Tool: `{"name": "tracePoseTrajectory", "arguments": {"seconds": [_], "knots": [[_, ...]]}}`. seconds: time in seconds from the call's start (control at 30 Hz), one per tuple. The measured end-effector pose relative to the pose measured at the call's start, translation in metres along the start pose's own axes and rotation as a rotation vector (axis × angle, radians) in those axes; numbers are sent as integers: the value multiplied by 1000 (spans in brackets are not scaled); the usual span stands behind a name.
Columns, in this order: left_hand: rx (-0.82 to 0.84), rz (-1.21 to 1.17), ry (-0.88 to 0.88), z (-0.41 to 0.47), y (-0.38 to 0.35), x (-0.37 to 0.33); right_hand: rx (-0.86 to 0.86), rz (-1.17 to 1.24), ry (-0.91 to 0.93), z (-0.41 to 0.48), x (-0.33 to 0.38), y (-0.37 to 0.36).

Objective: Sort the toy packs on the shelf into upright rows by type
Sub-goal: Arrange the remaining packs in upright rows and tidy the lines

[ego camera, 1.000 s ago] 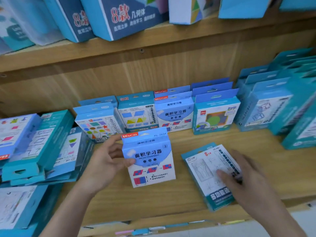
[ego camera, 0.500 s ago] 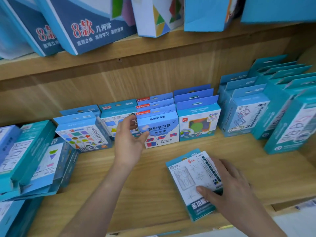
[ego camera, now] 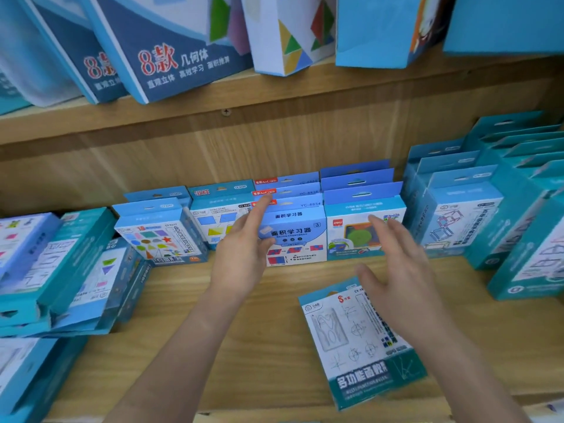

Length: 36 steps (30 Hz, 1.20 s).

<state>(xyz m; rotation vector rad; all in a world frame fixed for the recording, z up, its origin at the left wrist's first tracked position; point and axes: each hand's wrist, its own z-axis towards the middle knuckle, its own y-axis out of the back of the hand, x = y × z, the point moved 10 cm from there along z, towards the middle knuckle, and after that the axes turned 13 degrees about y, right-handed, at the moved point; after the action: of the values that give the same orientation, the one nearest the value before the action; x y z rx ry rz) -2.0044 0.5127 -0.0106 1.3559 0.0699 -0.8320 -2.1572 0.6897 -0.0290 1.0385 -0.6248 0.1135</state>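
A blue-and-white pack with red and blue squares (ego camera: 297, 239) stands upright at the front of its row in the middle of the shelf. My left hand (ego camera: 244, 248) lies against its left front edge with straight fingers, the thumb on its face, not gripping it. A teal pack with line drawings (ego camera: 351, 340) lies flat near the shelf's front edge. My right hand (ego camera: 396, 270) hovers open just above its upper right corner, holding nothing. Upright rows stand beside: a shapes pack (ego camera: 158, 236), a parallelogram pack (ego camera: 218, 218) and a green-circle pack (ego camera: 363, 230).
Teal packs (ego camera: 457, 221) stand in rows at the right. Several packs lie in a tilted, untidy pile (ego camera: 61, 270) at the left. Large boxes (ego camera: 171, 56) lean on the upper shelf. The wooden shelf board (ego camera: 244, 346) shows between my arms.
My left hand carried the red-and-blue-squares pack to the front of its row, stood it there and loosened its hold. My right hand lifted off the flat teal pack.
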Motion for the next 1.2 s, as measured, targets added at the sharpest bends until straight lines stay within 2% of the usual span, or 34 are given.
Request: {"name": "tracePoseTrajectory", "arguments": {"seconds": [0.2, 0.47, 0.8, 0.9, 0.97, 1.1, 1.13, 1.2], "knots": [[21, -98, 55, -8, 19, 9, -39, 76, 117, 7, 23, -6], [-138, -98, 16, -53, 95, 66, -22, 308, 172, 16, 92, -38], [-278, 63, 123, -102, 203, 196, 233, 645, 201, 9, 223, -148], [-311, 86, 183, -115, 237, 254, 358, 584, 322, -7, 276, -189], [-241, 111, 221, -119, 250, 291, 407, 416, 403, -17, 304, -214], [231, 246, 222, -132, 215, 344, 274, 116, 514, -20, 336, -229], [290, 292, 204, -136, 206, 350, 214, 86, 518, -19, 338, -229], [276, 428, 134, -138, 194, 353, 93, 35, 518, -17, 343, -224]]}}
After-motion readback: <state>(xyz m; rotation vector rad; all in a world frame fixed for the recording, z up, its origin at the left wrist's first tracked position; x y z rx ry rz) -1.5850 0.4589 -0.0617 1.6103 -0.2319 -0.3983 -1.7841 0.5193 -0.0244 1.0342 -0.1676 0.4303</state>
